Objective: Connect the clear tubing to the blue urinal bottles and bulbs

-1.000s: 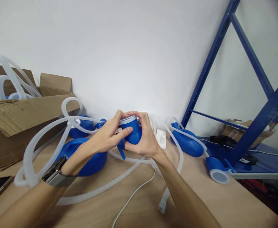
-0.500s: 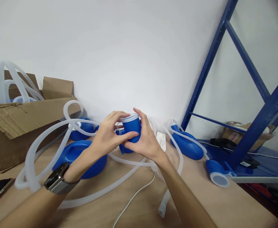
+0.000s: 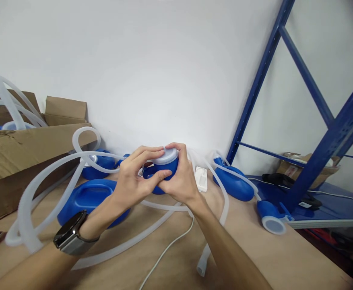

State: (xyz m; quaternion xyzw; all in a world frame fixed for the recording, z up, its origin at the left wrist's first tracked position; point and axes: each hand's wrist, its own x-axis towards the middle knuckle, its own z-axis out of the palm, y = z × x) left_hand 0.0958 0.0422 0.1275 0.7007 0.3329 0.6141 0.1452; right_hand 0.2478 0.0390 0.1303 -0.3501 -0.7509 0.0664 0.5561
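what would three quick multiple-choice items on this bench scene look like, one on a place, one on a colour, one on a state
1. Where does the cardboard box sit?
A. at the left of the bench
B. on the blue shelf
C. between the hands

2. What colour is the lid on the blue cup?
A. red
B. whitish
C. black

3. How is the cup held?
A. lying loose on the bench
B. by one hand only
C. by both hands

Answers:
1 A, it stands at the left edge with tubes rising from it.
2 B, the rim is pale against the blue body.
3 C, left hand and right hand both wrap their fingers around it.
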